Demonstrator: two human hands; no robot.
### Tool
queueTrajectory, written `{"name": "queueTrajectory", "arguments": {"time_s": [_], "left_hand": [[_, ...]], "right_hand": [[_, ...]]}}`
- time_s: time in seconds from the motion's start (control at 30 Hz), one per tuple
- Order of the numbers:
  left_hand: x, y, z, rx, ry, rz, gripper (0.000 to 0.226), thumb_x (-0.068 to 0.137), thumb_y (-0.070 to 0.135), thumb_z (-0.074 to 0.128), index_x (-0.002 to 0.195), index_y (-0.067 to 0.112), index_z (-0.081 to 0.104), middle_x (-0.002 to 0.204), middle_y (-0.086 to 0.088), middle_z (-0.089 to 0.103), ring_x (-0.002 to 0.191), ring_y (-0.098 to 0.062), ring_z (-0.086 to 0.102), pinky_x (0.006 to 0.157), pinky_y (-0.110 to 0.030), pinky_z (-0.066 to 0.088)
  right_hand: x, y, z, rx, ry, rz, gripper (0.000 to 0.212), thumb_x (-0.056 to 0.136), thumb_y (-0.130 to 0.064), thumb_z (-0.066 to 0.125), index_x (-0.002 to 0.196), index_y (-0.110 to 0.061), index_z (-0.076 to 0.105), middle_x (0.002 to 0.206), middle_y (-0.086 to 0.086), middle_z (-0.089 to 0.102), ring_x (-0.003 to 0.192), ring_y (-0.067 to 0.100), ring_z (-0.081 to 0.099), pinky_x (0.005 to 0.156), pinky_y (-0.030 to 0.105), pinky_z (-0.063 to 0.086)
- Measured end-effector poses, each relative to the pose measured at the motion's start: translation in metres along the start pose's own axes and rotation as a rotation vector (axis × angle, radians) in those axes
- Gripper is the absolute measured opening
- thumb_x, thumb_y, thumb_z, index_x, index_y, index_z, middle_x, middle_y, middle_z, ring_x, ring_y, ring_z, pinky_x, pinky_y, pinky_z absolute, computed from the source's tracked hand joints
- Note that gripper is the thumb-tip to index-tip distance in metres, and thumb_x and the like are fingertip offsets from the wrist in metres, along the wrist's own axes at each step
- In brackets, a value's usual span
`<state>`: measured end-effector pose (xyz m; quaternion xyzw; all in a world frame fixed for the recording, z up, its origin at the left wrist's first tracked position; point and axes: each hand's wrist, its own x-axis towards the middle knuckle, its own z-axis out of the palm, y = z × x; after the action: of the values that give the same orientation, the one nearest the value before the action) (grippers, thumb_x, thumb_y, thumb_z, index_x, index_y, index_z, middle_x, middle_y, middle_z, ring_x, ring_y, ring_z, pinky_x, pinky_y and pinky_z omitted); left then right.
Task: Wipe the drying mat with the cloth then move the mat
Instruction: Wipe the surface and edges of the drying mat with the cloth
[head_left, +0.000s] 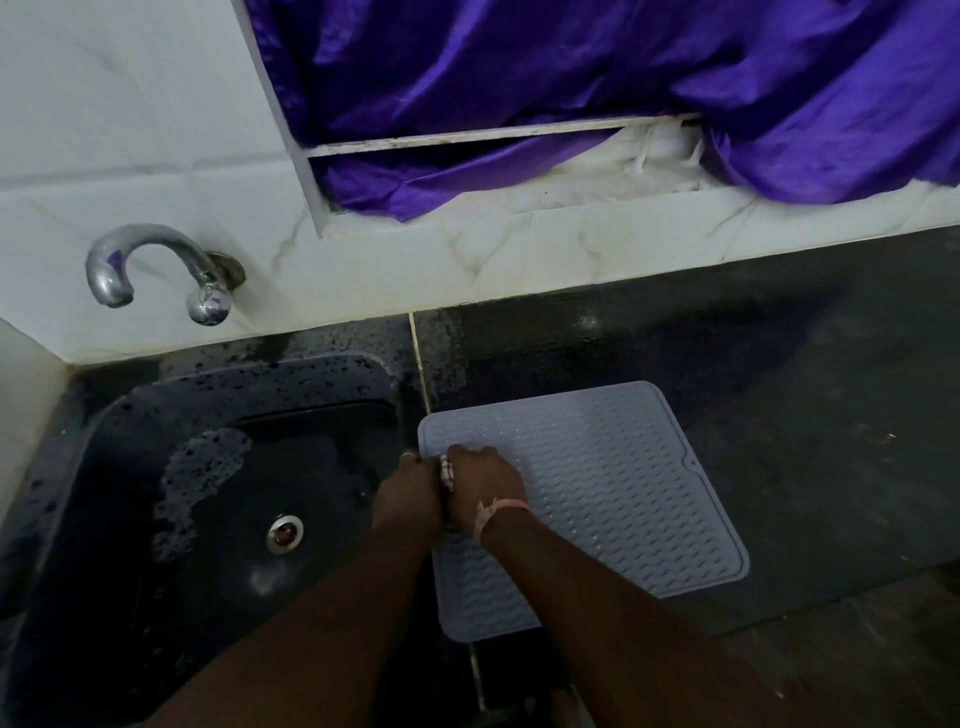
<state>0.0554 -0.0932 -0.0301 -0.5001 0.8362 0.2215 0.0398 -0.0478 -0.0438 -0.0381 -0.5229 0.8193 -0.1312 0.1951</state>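
Both hands hold the cloth at the left edge of the drying mat, next to the sink.

The left hand (408, 493) and the right hand (485, 486) are pressed together with curled fingers, and between them a small piece of the checked cloth (448, 472) shows; most of it is hidden. The grey drying mat (597, 488) lies flat on the dark tabletop (779, 364), just beside the black sink (218, 467), and the hands are over its left edge near the far corner. I judge that the wiping is at its beginning or in progress, because the cloth is bunched and not spread on the mat. The mat looks not yet moved, so that step is left.
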Motion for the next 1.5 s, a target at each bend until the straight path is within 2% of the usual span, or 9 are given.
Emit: {"name": "queueTrajectory", "arguments": {"time_s": [0.17, 0.33, 0.43, 0.5, 0.67, 0.97, 1.2, 1.37, 1.5], "left_hand": [[0.001, -0.020, -0.008, -0.095, -0.033, 0.042, 0.030, 0.096, 0.026, 0.053, 0.125, 0.025, 0.060, 0.120, -0.007, 0.058, 0.105, -0.026, 0.065, 0.092, -0.036, 0.051], [0.006, -0.008, -0.016, -0.098, -0.086, 0.066, 0.039, 0.086, 0.031, 0.064, 0.124, 0.031, 0.058, 0.121, -0.004, 0.057, 0.109, -0.025, 0.062, 0.095, -0.039, 0.052], [0.007, 0.002, -0.009, -0.037, -0.070, 0.006, 0.046, 0.089, 0.027, 0.063, 0.133, 0.024, 0.053, 0.130, -0.009, 0.050, 0.114, -0.028, 0.057, 0.094, -0.043, 0.053], [0.008, 0.008, -0.002, 0.013, -0.091, 0.002, 0.061, 0.088, 0.026, 0.066, 0.145, 0.019, 0.045, 0.142, -0.011, 0.044, 0.125, -0.032, 0.050, 0.101, -0.044, 0.049], [0.010, 0.022, 0.002, 0.092, -0.118, -0.053, 0.072, 0.087, 0.022, 0.065, 0.152, 0.020, 0.034, 0.150, -0.010, 0.036, 0.132, -0.033, 0.043, 0.102, -0.048, 0.048], [0.013, 0.026, 0.004, 0.157, -0.076, -0.080, 0.075, 0.082, 0.017, 0.071, 0.150, 0.024, 0.039, 0.147, -0.008, 0.039, 0.130, -0.031, 0.045, 0.098, -0.047, 0.052], [0.017, 0.020, 0.010, 0.117, -0.054, -0.050, 0.080, 0.074, 0.029, 0.083, 0.145, 0.028, 0.045, 0.140, -0.005, 0.044, 0.126, -0.028, 0.049, 0.097, -0.046, 0.052], [0.018, 0.014, 0.012, 0.097, 0.011, -0.022, 0.062, 0.073, 0.032, 0.080, 0.131, 0.031, 0.055, 0.130, -0.004, 0.049, 0.114, -0.026, 0.056, 0.089, -0.043, 0.056], [0.016, 0.008, 0.012, 0.015, 0.099, 0.019, 0.034, 0.086, 0.027, 0.070, 0.119, 0.030, 0.063, 0.124, -0.001, 0.055, 0.107, -0.021, 0.060, 0.086, -0.036, 0.055]], "right_hand": [[0.007, -0.012, 0.005, 0.323, -0.140, 0.032, 0.022, 0.089, -0.018, 0.058, 0.108, -0.014, 0.068, 0.107, 0.007, 0.070, 0.100, 0.023, 0.066, 0.091, 0.035, 0.054], [0.001, 0.023, -0.028, 0.663, -0.041, 0.157, 0.016, 0.082, -0.021, 0.074, 0.095, -0.012, 0.073, 0.095, 0.003, 0.073, 0.091, 0.017, 0.069, 0.086, 0.033, 0.057], [-0.004, 0.074, -0.058, 0.561, 0.114, 0.238, 0.003, 0.087, -0.013, 0.067, 0.087, -0.011, 0.068, 0.087, 0.004, 0.069, 0.087, 0.021, 0.067, 0.082, 0.037, 0.056], [-0.010, 0.115, -0.077, 0.363, 0.246, 0.380, 0.009, 0.093, -0.018, 0.056, 0.086, -0.018, 0.062, 0.084, 0.000, 0.064, 0.088, 0.022, 0.065, 0.077, 0.035, 0.052], [-0.014, 0.201, -0.106, 0.080, 0.335, 0.669, 0.028, 0.097, -0.030, 0.050, 0.116, -0.011, 0.059, 0.111, 0.015, 0.068, 0.106, 0.036, 0.064, 0.091, 0.045, 0.055], [-0.006, 0.158, -0.073, -0.035, 0.258, 0.511, 0.029, 0.091, -0.018, 0.054, 0.118, -0.011, 0.055, 0.104, 0.011, 0.067, 0.104, 0.029, 0.058, 0.081, 0.039, 0.051], [-0.006, 0.090, -0.038, -0.032, 0.171, 0.254, 0.022, 0.084, -0.011, 0.060, 0.105, -0.013, 0.057, 0.097, 0.007, 0.065, 0.097, 0.022, 0.058, 0.074, 0.031, 0.051], [-0.004, 0.047, -0.017, 0.001, 0.096, 0.108, 0.028, 0.083, -0.020, 0.067, 0.108, -0.014, 0.057, 0.101, 0.008, 0.064, 0.099, 0.024, 0.059, 0.076, 0.034, 0.052], [0.003, 0.015, -0.005, 0.075, 0.056, 0.023, 0.019, 0.091, -0.024, 0.058, 0.108, -0.017, 0.059, 0.103, 0.007, 0.066, 0.099, 0.025, 0.060, 0.080, 0.037, 0.052]]}}
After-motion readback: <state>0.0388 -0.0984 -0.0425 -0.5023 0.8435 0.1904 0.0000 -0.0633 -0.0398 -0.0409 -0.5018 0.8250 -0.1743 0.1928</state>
